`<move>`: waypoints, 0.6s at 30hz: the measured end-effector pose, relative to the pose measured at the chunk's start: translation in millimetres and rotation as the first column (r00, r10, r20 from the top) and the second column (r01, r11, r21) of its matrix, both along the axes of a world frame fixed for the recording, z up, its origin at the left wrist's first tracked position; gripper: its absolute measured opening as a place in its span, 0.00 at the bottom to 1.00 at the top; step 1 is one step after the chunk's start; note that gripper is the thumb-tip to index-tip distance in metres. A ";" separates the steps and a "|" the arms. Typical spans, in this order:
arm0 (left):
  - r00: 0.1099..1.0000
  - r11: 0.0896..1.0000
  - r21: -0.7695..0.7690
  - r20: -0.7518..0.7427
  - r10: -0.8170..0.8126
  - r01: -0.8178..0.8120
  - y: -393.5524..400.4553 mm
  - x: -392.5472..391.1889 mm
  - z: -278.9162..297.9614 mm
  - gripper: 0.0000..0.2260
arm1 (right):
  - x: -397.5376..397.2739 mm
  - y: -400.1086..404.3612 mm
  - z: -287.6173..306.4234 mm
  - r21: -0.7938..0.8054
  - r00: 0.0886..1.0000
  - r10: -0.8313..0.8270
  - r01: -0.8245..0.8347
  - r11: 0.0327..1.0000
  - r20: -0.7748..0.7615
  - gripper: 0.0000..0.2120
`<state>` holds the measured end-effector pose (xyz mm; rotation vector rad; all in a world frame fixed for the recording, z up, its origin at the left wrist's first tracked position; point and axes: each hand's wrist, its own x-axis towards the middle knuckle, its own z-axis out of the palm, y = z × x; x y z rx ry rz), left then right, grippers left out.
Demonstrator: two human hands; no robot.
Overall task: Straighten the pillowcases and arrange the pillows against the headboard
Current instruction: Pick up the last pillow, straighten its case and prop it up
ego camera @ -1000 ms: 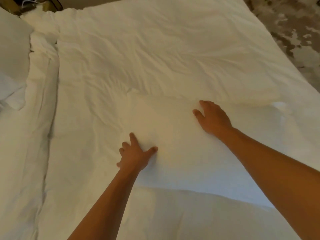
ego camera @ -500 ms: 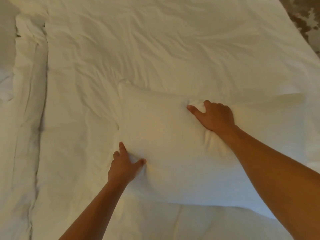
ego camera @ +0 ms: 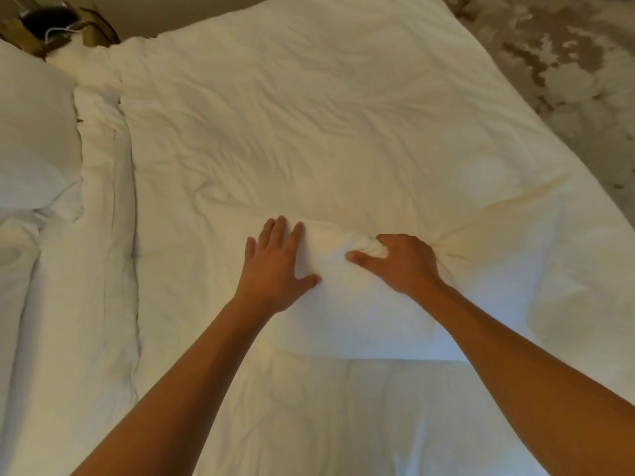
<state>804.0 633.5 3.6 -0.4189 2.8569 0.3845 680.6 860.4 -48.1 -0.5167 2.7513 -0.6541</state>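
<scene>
Pillow [ego camera: 357, 314] — right hand's [ego camera: 403, 264] bunched handful

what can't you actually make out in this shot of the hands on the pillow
- Head view: the right hand grips a bunch of the pillow; its fingertips are buried in the fabric.
- Right end of the pillow: white on the white duvet, edge lost.
- Second pillow: cut off by the left frame edge.
- Headboard: not identifiable.
- Under the flat left hand: hidden.
</scene>
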 end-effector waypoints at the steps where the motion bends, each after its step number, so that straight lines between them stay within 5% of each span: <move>1: 0.998 0.997 -0.035 0.020 -0.062 0.062 1.7 9.0 9.4 0.48 | 14.4 5.1 10.0 -0.050 0.999 -0.005 0.007 0.999 0.039 0.40; 7: 0.985 0.984 -0.028 0.012 -0.175 0.175 -7.1 93.7 73.7 0.48 | 105.1 7.0 64.6 -0.376 0.988 0.097 -0.045 0.925 0.120 0.32; 18: 0.981 0.962 -0.192 -0.066 0.182 -0.192 -99.0 345.4 131.9 0.33 | 295.8 -146.7 131.3 -0.427 0.933 0.359 -0.314 0.848 0.027 0.27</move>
